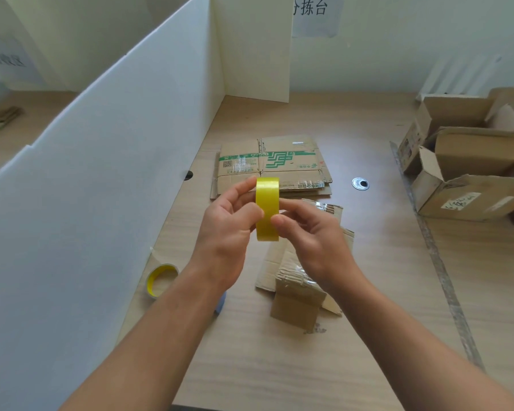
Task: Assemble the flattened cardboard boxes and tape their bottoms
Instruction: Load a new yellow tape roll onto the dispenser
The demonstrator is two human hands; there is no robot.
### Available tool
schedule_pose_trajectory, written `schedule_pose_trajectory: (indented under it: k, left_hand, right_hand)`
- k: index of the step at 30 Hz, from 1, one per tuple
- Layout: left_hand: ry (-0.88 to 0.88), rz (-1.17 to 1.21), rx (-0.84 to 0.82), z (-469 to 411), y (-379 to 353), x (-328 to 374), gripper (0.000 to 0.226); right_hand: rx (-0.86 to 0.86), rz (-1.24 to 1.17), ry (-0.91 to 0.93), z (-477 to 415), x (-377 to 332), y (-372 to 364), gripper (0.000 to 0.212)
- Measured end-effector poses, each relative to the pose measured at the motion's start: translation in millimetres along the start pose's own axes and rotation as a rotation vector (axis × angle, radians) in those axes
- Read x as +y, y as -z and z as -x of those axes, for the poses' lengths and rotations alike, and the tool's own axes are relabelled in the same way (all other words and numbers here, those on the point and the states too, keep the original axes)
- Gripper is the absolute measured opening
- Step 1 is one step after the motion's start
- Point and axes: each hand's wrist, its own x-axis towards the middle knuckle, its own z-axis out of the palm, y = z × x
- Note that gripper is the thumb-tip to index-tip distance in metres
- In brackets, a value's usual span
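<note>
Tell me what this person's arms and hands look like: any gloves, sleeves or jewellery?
Nothing is worn that the picture shows. The left hand and right hand are bare, with no gloves or rings, and no watch or bracelet at the wrists. The left forearm and right forearm are uncovered down to the picture's bottom edge; no sleeve shows.

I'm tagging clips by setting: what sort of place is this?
Probably a parcel packing or sorting bench: flattened cartons, assembled boxes at the right, and the held yellow tape roll.
</note>
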Motion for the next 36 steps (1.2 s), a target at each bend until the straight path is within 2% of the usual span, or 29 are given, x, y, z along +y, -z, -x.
schedule_pose_trajectory:
  k: [5, 11, 17, 24, 28, 31, 33, 36]
  left_hand:
    - [-0.093, -0.157, -0.06, 9, -4, -1, 0.053]
    - [-0.188, -0.316, -0.122, 18, -4, 1, 0.058]
    - [-0.192, -0.32, -0.171, 19, -1, 0, 0.046]
    - [-0.177, -0.378, -0.205, 20, 2, 3, 0.033]
    - [-0.167, -0.413, -0.252, 21, 7, 6, 0.024]
    - [-0.127, -0.383, -0.234, 21, 9, 4, 0.028]
    - [-0.069, -0.323, -0.172, 20, 8, 5, 0.027]
    - [0.06, -0.213, -0.072, 16, 6, 9, 0.023]
  right_hand:
    - [0.059, -0.157, -0.135, -5, -7, 1, 0.016]
    - [0.105, -0.407, -0.349, -12, -16, 7, 0.016]
    - [0.19, -0.632, -0.591, -18, -28, 9, 0.02]
    - [0.297, -0.834, -0.715, -22, -37, 10, 0.024]
    - [0.317, -0.896, -0.71, -25, -40, 15, 0.035]
    - [0.273, -0.736, -0.663, -24, -39, 15, 0.031]
    - [0.226, -0.547, -0.513, -21, -36, 17, 0.029]
    - [0.068, -0.186, -0.187, -12, -29, 19, 0.015]
